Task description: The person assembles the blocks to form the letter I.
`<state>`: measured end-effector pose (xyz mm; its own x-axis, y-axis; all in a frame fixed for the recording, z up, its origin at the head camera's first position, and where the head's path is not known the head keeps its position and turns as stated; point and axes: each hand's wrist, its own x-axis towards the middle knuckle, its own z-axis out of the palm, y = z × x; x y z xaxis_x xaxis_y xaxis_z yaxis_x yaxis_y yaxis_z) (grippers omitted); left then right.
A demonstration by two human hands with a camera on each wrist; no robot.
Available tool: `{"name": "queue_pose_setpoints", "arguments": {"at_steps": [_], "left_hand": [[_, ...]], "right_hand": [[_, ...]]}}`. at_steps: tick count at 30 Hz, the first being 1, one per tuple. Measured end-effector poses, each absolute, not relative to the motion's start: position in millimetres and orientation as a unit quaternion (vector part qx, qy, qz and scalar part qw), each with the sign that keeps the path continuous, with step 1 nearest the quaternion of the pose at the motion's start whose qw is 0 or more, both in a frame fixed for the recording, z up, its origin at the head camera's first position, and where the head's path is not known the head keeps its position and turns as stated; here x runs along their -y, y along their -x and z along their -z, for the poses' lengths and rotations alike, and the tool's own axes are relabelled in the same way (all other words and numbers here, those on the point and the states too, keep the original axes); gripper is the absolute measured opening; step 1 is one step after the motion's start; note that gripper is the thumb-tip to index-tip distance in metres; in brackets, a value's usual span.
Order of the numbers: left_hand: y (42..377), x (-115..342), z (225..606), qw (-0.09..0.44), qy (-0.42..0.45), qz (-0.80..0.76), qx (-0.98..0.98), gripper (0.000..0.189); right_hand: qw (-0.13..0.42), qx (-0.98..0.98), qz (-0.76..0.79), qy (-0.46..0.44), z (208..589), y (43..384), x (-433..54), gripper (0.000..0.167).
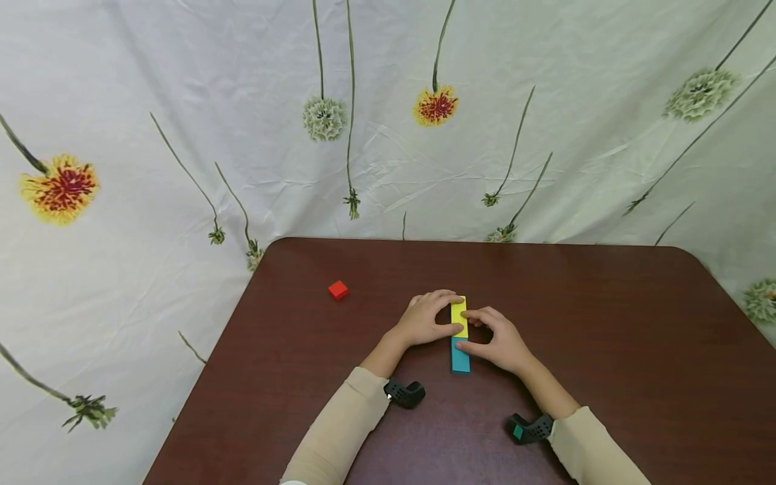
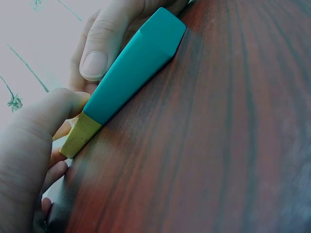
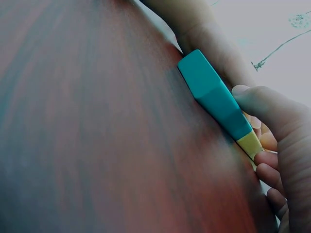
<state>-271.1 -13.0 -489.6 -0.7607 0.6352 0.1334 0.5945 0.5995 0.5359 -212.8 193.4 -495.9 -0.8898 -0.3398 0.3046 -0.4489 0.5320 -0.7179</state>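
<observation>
A yellow block [image 1: 459, 313] and a blue block [image 1: 461, 360] lie end to end on the table, the yellow one farther away. My left hand [image 1: 426, 322] holds the yellow block from the left, thumb near the joint and fingertips toward its far end. From the right, my right hand [image 1: 502, 342] has its thumb on the blue block and a curled index finger against the yellow one. Both wrist views show the blue block's near end uncovered, while fingers partly hide the yellow block [image 2: 80, 136].
A red block [image 1: 338, 290] sits apart at the far left of the dark brown table [image 1: 594, 316]. Behind the table hangs a white cloth [image 1: 388, 155] printed with flowers. Black bands with small devices are on both wrists.
</observation>
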Motion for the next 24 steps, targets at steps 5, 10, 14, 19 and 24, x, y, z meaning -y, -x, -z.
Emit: {"name": "queue_pose_setpoints", "arguments": {"at_steps": [5, 10, 14, 19, 24], "left_hand": [[271.5, 13.0, 490.3, 0.037, -0.343, -0.285, -0.895, 0.056], [270.5, 13.1, 489.0, 0.042, -0.341, -0.288, -0.894, 0.057], [269.7, 13.5, 487.7, 0.042, -0.341, -0.292, -0.892, 0.057], [269.7, 13.9, 485.9, 0.044, -0.342, -0.296, -0.891, 0.056], [270.1, 13.7, 483.8, 0.052, -0.335, -0.308, -0.889, 0.055]], "right_hand": [[0.062, 0.874, -0.427, -0.224, 495.7, 212.7, -193.1, 0.053], [0.062, 0.873, -0.428, -0.223, 495.3, 212.3, -193.0, 0.053], [0.061, 0.874, -0.427, -0.223, 494.8, 212.0, -192.4, 0.053], [0.062, 0.874, -0.426, -0.223, 494.9, 212.1, -191.9, 0.053], [0.062, 0.873, -0.428, -0.224, 495.3, 211.4, -193.0, 0.053]]}}
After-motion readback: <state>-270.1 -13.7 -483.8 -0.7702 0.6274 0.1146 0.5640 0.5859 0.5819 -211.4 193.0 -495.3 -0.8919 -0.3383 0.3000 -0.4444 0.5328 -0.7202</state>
